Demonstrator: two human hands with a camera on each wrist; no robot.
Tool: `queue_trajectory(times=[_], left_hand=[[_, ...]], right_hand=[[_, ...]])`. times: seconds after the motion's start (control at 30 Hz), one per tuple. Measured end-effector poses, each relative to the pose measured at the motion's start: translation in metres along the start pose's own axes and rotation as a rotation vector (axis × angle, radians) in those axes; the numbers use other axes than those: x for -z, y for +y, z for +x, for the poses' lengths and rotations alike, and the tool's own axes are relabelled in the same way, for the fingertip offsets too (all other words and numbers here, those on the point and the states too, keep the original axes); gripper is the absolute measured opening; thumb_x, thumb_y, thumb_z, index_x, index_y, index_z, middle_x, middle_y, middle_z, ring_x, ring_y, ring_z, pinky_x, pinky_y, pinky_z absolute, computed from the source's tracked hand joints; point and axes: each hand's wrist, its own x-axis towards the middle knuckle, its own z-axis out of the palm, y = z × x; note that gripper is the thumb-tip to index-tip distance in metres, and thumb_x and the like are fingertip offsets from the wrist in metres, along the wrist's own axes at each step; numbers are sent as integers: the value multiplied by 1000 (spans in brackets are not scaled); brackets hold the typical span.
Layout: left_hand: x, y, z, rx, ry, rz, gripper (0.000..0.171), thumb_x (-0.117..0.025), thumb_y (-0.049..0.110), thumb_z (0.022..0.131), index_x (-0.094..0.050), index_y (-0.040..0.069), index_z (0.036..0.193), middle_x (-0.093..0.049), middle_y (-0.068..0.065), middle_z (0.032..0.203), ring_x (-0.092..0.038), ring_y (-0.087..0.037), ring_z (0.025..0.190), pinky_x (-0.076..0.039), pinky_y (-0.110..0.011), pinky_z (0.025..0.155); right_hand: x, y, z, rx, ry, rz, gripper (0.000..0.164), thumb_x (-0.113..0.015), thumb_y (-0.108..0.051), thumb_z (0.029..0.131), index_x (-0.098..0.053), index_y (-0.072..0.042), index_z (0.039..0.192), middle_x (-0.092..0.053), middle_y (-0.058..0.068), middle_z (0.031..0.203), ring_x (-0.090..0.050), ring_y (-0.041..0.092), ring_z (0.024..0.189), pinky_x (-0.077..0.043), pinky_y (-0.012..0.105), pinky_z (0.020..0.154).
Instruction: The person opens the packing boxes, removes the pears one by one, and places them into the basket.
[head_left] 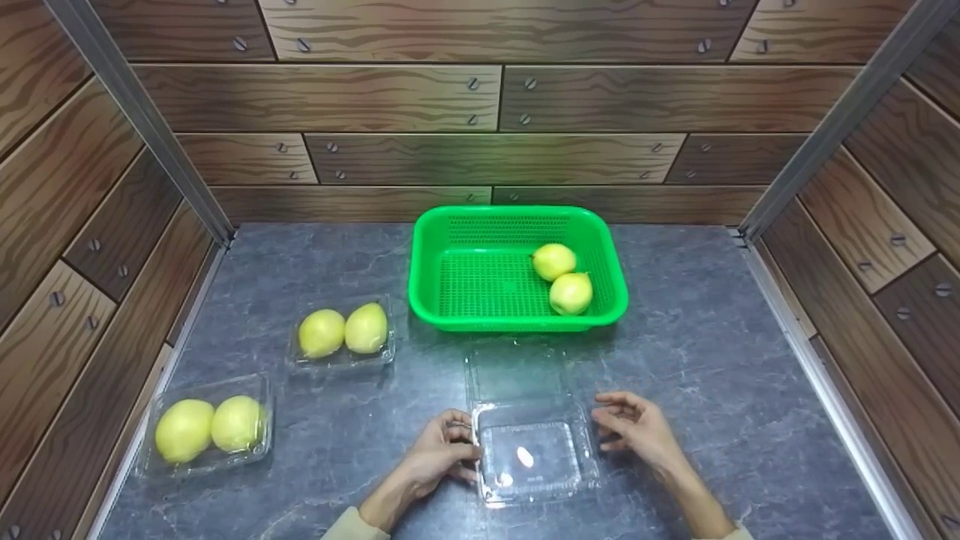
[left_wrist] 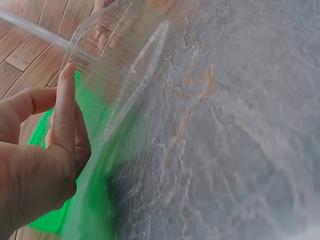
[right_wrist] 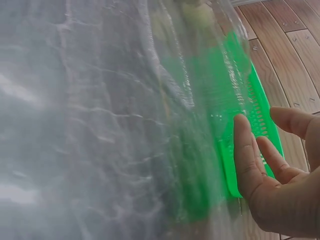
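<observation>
An opened clear plastic clamshell box [head_left: 534, 457] lies on the grey marbled table in front of me, its lid [head_left: 517, 373] laid back toward the basket. No fruit is in it. My left hand [head_left: 442, 455] is at its left edge, and in the left wrist view a fingertip of that hand [left_wrist: 55, 145] touches the clear plastic wall. To the right of the box, my right hand [head_left: 637, 431] hovers close by with loosely bent fingers and nothing in them. The right wrist view has that hand [right_wrist: 280, 175] with fingers spread beside the blurred plastic.
Beyond the box stands a green basket [head_left: 450, 324] with two yellow-green pears [head_left: 571, 293] at its right side. On the left are two clear boxes, a nearer one [head_left: 266, 442] and a farther one [head_left: 379, 358], each holding two pears. Wood-patterned walls [head_left: 480, 97] enclose the table.
</observation>
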Motion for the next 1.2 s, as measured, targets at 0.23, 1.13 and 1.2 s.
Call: queue_trajectory(times=[0.23, 1.13, 1.2], left_hand=[[-3, -2, 2, -9, 2, -9, 41, -65, -17, 81, -46, -1, 114, -59, -3, 86, -63, -15, 69, -65, -30, 56], [-25, -4, 11, 24, 4, -1, 38, -71, -8, 86, -51, -2, 118, -65, -2, 87, -65, -14, 67, -65, -31, 55], [-24, -2, 11, 24, 7, 18, 40, -72, -4, 88, -52, -3, 123, -66, 0, 88, -65, -14, 69, -65, -31, 56]], right_hand=[[-2, 7, -5, -40, -22, -9, 55, -74, -13, 97, -52, 13, 140, -72, -2, 99, -71, 14, 80, -68, 35, 72], [17, 12, -11, -60, -87, 5, 57, -74, -4, 94, -49, 17, 141, -71, -8, 92, -68, 8, 72, -65, 26, 62], [21, 11, -12, -61, -77, -4, 57, -74, -4, 94, -49, 17, 141, -70, -8, 92, -68, 8, 72, -65, 26, 62]])
